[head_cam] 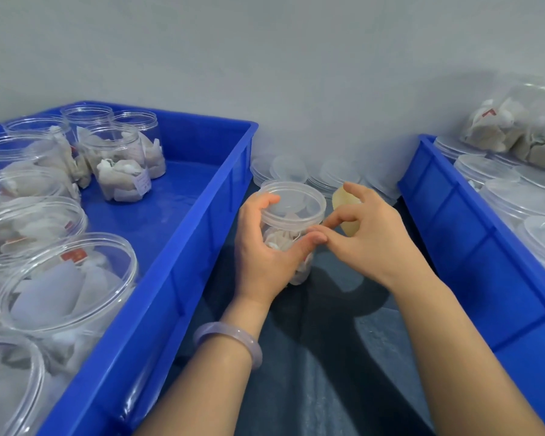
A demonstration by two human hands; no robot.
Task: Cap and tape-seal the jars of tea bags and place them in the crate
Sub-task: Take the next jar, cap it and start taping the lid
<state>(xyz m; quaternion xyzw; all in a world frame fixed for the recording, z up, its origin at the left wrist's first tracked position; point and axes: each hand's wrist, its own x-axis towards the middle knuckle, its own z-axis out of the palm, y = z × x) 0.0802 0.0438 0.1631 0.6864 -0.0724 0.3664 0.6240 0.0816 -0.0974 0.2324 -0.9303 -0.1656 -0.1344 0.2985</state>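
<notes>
While the left hand (pixel 265 256) wraps the jar of tea bags (pixel 280 239) from its left side, fingers behind and thumb across the front, the jar stands upright, long axis vertical, on the dark cloth surface (pixel 328 357) between two blue crates.

Head view, the only one:
- Clear lid (pixel 291 199) sits on the jar's mouth. Whether it is fully screwed down, cannot tell.
- Right hand (pixel 372 240) is at the jar's right. Index finger and thumb are close together at the seam under the lid, touching the left thumb tip, with the other fingers lifted clear. Whether they pinch a tape end cannot be told; clear tape would not show here.
- Tan tape roll (pixel 340 198) is just behind the right hand, partly hidden by it, near the wall.
- Judged step: sealing the lid seam. The move turns on that seam, which runs level round the jar, right at the right fingertips. The left hand would have to turn the jar.
- Stacks of loose lids (pixel 288 169) line the far edge of the cloth against the wall.
- Left crate (pixel 183 269) holds uncapped jars (pixel 117 165) of tea bags.
- Right crate (pixel 453 234) holds capped jars (pixel 485 171), with a bag of tea bags (pixel 516 127) on top at its far end. This is likely the destination, and the right hand is nearer to it.
- The right crate's near wall rises just beside the right forearm, the one thing to lift over.
- Pale bangle (pixel 230 339) on the left wrist.
</notes>
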